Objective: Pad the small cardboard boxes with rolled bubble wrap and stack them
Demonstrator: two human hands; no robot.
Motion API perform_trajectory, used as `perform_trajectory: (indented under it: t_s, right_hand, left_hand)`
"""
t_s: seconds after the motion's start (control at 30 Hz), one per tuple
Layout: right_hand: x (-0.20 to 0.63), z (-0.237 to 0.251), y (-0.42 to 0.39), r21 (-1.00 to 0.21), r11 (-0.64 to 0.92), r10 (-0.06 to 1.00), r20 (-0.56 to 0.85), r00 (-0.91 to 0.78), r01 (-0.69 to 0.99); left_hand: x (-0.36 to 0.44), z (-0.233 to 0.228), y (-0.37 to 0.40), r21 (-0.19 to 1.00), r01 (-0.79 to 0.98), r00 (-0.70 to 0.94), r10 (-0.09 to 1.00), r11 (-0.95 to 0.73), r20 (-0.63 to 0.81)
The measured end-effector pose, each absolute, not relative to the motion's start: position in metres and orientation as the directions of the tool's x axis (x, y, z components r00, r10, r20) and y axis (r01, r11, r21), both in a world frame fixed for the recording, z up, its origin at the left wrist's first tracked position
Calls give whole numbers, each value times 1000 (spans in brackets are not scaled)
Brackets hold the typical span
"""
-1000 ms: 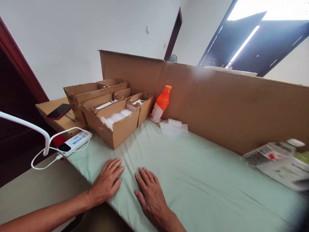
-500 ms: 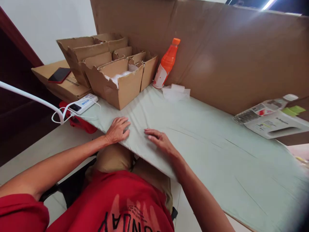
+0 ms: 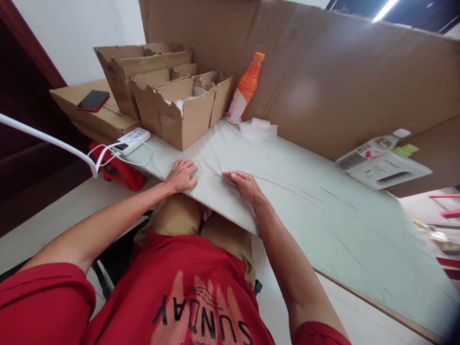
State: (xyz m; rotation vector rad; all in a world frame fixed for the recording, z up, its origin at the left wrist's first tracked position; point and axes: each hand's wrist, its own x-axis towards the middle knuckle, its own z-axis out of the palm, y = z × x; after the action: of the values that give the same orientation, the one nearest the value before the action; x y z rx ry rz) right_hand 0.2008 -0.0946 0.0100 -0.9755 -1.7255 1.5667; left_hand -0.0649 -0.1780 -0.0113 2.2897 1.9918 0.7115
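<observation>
My left hand (image 3: 180, 176) lies palm down at the near edge of the pale green cloth-covered table (image 3: 287, 158), fingers loosely curved and the thumb apart. To its right, my right hand (image 3: 244, 184) hovers low over the cloth, its thumb and forefinger pinched together. A thin dark strand (image 3: 276, 183) runs to the right from those fingertips, and a faint length of it shows between both hands. Whether it is thread or hair I cannot tell. More thin dark strands (image 3: 347, 249) lie across the cloth to the right.
Cut-down cardboard boxes (image 3: 197, 120) stand at the back left, beside an orange bottle (image 3: 246, 88) and white paper (image 3: 258, 128). A white power bank (image 3: 132, 140) with cables lies left. A clear bottle (image 3: 373, 151) and white jug (image 3: 391, 170) lean against the cardboard wall (image 3: 305, 81) at right.
My view has shifted slightly. The right hand's fingers, loosely spread before, are now pinched at the strand. The left hand stays at the table edge.
</observation>
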Motion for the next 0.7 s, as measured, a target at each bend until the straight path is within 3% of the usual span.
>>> perform_trajectory:
  t_s: [0.2,0.37,0.7]
  right_hand:
    - [198,10,-98,-978,95,848,-17,-529,184]
    - [196,15,-103,-927,241,821,37,-570,287]
    - [201,0,-147,-635,649,691,260,-674,420]
  left_hand:
    - [-64,-13,-179,298,939,71,942,-174,328]
    - [-61,-9,-181,276,944,75,933,-180,352]
    - [-51,-6,-185,294,936,80,928,-196,363]
